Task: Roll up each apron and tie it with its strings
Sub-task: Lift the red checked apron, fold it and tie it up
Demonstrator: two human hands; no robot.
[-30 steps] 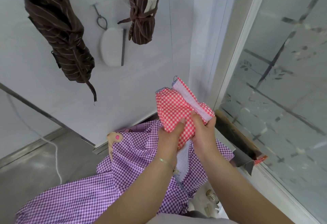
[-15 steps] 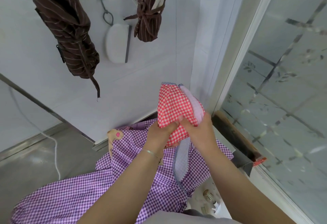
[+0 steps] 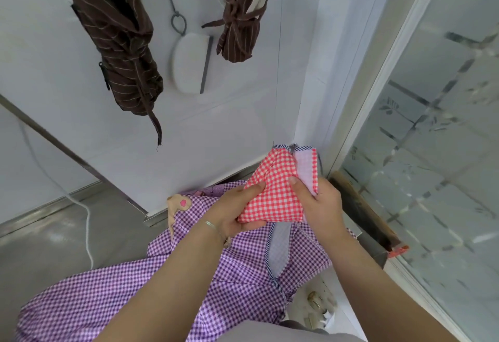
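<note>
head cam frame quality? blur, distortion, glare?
Head view: even daylight, no hard shadows; wide-angle bends the door frame; glass door smeared by motion blur; both hands, left hand and right hand, and the red checked apron fairly sharp.

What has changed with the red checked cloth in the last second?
Both hands, left hand and right hand, kept their grip on the red checked apron and worked it into a tighter bundle. The purple checked apron below and the two rolled brown aprons stayed put.
</note>
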